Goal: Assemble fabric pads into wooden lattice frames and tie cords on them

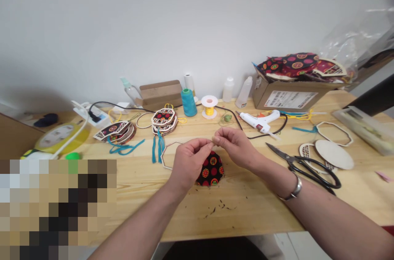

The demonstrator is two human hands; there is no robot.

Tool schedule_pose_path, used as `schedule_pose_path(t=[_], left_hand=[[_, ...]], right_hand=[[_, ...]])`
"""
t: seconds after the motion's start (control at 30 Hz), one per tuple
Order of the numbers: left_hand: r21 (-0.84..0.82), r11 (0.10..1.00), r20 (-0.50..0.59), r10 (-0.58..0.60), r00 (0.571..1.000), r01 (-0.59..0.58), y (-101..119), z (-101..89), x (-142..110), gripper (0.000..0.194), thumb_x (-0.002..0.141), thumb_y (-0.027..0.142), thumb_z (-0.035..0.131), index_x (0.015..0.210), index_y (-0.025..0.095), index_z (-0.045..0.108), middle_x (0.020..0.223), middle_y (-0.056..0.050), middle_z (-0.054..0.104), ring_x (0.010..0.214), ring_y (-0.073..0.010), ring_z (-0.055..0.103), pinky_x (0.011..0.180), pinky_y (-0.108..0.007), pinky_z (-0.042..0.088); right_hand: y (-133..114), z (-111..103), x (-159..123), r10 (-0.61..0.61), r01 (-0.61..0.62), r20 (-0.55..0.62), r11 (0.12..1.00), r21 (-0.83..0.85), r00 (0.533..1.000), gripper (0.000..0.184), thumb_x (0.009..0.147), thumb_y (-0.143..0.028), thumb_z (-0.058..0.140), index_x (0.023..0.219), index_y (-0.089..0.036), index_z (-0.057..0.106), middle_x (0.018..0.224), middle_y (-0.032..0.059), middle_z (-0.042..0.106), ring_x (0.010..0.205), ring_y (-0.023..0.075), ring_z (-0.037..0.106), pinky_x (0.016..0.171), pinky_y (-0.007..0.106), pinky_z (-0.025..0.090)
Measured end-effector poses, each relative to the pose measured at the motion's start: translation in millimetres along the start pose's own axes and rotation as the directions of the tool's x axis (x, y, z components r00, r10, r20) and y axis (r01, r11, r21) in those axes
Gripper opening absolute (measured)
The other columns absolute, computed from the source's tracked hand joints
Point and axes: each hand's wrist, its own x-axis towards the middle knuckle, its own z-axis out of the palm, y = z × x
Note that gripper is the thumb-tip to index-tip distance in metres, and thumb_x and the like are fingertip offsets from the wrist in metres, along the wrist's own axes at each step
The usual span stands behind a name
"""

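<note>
My left hand (192, 160) and my right hand (235, 147) meet above the middle of the table, thumbs and fingers pinched tip to tip. Whatever lies between the fingertips is too small to make out. Just below them a round piece of black fabric with red and orange flower prints (212, 169) rests on the wood, partly covered by my left hand. Behind my left hand lies a thin octagonal wooden frame (166, 157), its right side hidden. Small dark scraps (220, 206) are scattered nearer to me.
Black-handled scissors (303, 165) and a white glue gun (260, 121) lie to the right. Thread spools (188, 103), a yellow thread reel (209, 108) and bottles (244, 92) stand behind. Stacked ornaments (164, 118) with blue tassels are left of centre. A cardboard box (286, 92) holds printed fabric.
</note>
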Motion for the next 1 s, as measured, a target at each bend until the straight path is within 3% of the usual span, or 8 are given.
schedule_pose_path(t=[0.23,0.37,0.57,0.77,1.0], left_hand=[[0.000,1.000,-0.033,-0.011,0.999,0.011,1.7,1.1,-0.8,0.017,0.070,0.034,0.068,0.072,0.018,0.072,0.050,0.004,0.057,0.046,-0.0084,0.042,0.047,-0.021,0.033],[0.005,1.000,-0.049,-0.020,0.999,0.021,1.7,1.3,-0.5,0.018,0.070,0.034,0.068,0.073,0.018,0.073,0.047,0.005,0.054,0.043,-0.0077,0.039,0.046,-0.021,0.033],[0.048,0.999,-0.009,-0.003,1.000,0.003,0.9,0.0,-0.8,0.018,0.072,0.032,0.066,0.079,0.018,0.074,0.044,0.006,0.048,0.042,-0.0069,0.034,0.045,-0.021,0.030],[-0.074,0.997,0.068,-0.009,0.998,0.014,-0.8,-0.9,-2.9,0.021,0.079,0.032,0.059,0.071,0.016,0.069,0.051,0.005,0.046,0.048,-0.0063,0.034,0.045,-0.019,0.026],[-0.023,1.000,0.069,0.010,0.998,-0.008,-4.3,-2.0,-1.7,0.021,0.078,0.035,0.062,0.077,0.016,0.069,0.051,0.006,0.045,0.047,-0.0056,0.032,0.044,-0.020,0.024]], right_hand=[[1.6,-2.9,3.2,0.024,-0.024,0.007,0.995,0.096,1.000,0.027,0.082,-0.038,0.055,0.065,-0.017,0.054,0.061,-0.0027,0.050,0.058,0.0100,0.044,0.057,0.024,0.038],[-0.6,-7.8,4.7,0.012,-0.011,-0.003,0.992,0.122,1.000,0.040,0.088,-0.046,0.044,0.068,-0.016,0.060,0.064,0.0012,0.059,0.062,0.0114,0.050,0.061,0.026,0.042],[-1.6,-2.8,2.0,0.047,-0.048,0.014,0.993,0.110,0.999,0.023,0.075,-0.038,0.065,0.069,-0.016,0.060,0.065,-0.0009,0.058,0.061,0.0106,0.050,0.058,0.024,0.041],[0.2,-1.9,2.6,0.037,-0.037,-0.001,0.993,0.115,0.999,0.022,0.077,-0.034,0.062,0.065,-0.016,0.056,0.063,-0.0021,0.054,0.061,0.0103,0.048,0.059,0.025,0.040],[-0.8,-1.5,2.6,0.058,-0.060,0.019,0.988,0.144,0.998,0.024,0.078,-0.036,0.058,0.064,-0.017,0.054,0.062,-0.0025,0.052,0.060,0.0102,0.046,0.059,0.024,0.039]])
